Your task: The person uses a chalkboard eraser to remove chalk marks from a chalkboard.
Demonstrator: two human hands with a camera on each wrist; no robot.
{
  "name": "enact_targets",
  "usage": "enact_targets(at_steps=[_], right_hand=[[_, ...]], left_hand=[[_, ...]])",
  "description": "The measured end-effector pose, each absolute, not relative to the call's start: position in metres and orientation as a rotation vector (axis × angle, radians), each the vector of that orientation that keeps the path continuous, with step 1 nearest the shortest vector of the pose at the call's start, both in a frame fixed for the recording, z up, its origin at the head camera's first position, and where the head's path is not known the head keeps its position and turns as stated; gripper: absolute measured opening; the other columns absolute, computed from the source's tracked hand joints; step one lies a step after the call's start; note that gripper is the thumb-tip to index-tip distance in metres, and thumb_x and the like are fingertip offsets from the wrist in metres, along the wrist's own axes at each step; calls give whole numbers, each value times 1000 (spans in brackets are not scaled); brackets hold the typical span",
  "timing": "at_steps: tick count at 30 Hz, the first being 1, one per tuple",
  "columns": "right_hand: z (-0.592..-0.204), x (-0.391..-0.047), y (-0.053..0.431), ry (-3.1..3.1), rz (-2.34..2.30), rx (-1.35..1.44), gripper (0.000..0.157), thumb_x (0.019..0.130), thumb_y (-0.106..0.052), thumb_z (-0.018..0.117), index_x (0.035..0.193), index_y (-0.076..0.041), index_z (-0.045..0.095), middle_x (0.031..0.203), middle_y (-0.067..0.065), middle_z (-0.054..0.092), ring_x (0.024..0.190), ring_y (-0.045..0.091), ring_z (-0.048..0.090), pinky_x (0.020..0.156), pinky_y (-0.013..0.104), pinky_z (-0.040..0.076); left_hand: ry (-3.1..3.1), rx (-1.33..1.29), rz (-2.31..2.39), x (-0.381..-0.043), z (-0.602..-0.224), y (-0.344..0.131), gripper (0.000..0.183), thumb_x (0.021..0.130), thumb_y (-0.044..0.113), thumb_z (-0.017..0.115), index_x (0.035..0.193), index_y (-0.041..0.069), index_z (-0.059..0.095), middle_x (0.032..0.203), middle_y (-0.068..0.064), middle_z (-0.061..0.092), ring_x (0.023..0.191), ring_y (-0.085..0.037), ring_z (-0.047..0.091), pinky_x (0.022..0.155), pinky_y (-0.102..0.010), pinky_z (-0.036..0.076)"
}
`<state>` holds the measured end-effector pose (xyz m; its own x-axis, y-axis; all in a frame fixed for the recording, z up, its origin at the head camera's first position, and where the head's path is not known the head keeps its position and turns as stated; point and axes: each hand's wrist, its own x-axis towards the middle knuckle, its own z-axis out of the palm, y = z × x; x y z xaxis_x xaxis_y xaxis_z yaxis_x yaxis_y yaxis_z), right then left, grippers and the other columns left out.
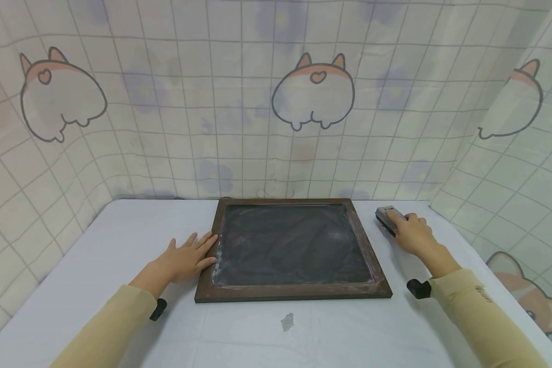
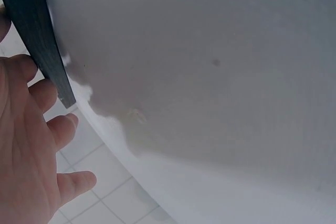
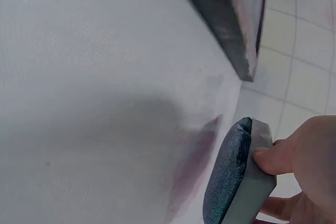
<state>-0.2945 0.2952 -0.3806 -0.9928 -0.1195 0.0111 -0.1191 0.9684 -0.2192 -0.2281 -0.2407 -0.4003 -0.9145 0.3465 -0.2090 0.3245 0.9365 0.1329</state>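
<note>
A small chalkboard (image 1: 294, 245) in a brown wooden frame lies on the white table, its dark face smudged with chalk dust. On the frame's left side rests my left hand (image 1: 186, 259), fingers spread and straight. The left wrist view shows those fingers along the dark frame edge (image 2: 44, 35). To the right of the board, my right hand (image 1: 414, 235) grips a chalkboard eraser (image 1: 390, 220) by its grey back. In the right wrist view the eraser's dark felt pad (image 3: 228, 177) is tilted and faces the table, with a gap under it.
A pinkish chalk smear (image 3: 194, 169) marks the white tabletop (image 1: 248, 332) near the eraser. A grey patch (image 1: 287, 322) shows in front of the board. Behind and beside the table hangs a gridded curtain (image 1: 253, 102) with cartoon animal prints.
</note>
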Motion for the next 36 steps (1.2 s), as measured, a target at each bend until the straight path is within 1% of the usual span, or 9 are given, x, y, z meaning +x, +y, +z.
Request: enact_targets(at_steps=[6, 11, 17, 25, 28, 31, 34, 36], right_hand=[[-388, -298, 296, 3125, -312, -83, 53, 102, -4, 47, 154, 1, 36, 133, 50, 34, 114, 62, 41, 88, 67, 42], [-394, -297, 294, 3143, -288, -31, 52, 104, -6, 51, 153, 3, 38, 132, 49, 36, 112, 61, 44, 86, 65, 45], [-394, -294, 294, 3131, -311, -50, 55, 103, -9, 56, 154, 2, 36, 132, 49, 35, 111, 60, 44, 81, 64, 48], [-393, -292, 298, 3108, -285, -76, 60, 101, -10, 59, 155, 2, 34, 133, 47, 34, 113, 60, 45, 81, 64, 49], [-391, -293, 300, 3082, -278, -75, 61, 103, -14, 58, 156, 1, 33, 135, 47, 33, 116, 62, 44, 84, 66, 48], [-385, -295, 302, 3065, -268, -102, 61, 105, -19, 56, 156, 1, 31, 140, 47, 32, 121, 66, 42, 90, 71, 45], [-376, -296, 298, 3087, -290, -190, 62, 106, -23, 55, 156, 3, 30, 146, 46, 31, 127, 68, 39, 97, 75, 40], [-371, -297, 293, 3117, -309, -263, 66, 106, -28, 56, 157, 2, 29, 150, 45, 28, 132, 68, 33, 101, 78, 33]], left_hand=[[2856, 500, 137, -230, -401, -242, 69, 111, 48, 39, 164, 8, 21, 169, -16, 18, 151, -48, 19, 111, -80, 9], [2857, 501, 125, -230, -401, -243, 69, 111, 48, 39, 164, 8, 22, 169, -16, 18, 151, -48, 19, 111, -80, 10], [2862, 503, 128, -229, -401, -243, 69, 111, 48, 39, 164, 7, 23, 168, -17, 20, 151, -48, 20, 110, -80, 11], [2867, 509, 135, -228, -399, -242, 69, 110, 48, 40, 164, 7, 24, 168, -17, 21, 150, -49, 22, 110, -80, 13], [2863, 508, 151, -229, -399, -242, 69, 110, 48, 41, 164, 7, 24, 168, -17, 21, 150, -49, 22, 110, -80, 13], [2861, 502, 167, -231, -401, -243, 70, 110, 49, 41, 163, 7, 25, 168, -17, 21, 150, -49, 22, 110, -80, 14], [2897, 494, 182, -236, -402, -243, 68, 110, 48, 42, 163, 8, 28, 167, -18, 24, 150, -49, 22, 110, -79, 14], [2958, 488, 175, -240, -402, -243, 67, 110, 47, 42, 163, 9, 28, 167, -18, 23, 151, -48, 19, 111, -79, 12]])
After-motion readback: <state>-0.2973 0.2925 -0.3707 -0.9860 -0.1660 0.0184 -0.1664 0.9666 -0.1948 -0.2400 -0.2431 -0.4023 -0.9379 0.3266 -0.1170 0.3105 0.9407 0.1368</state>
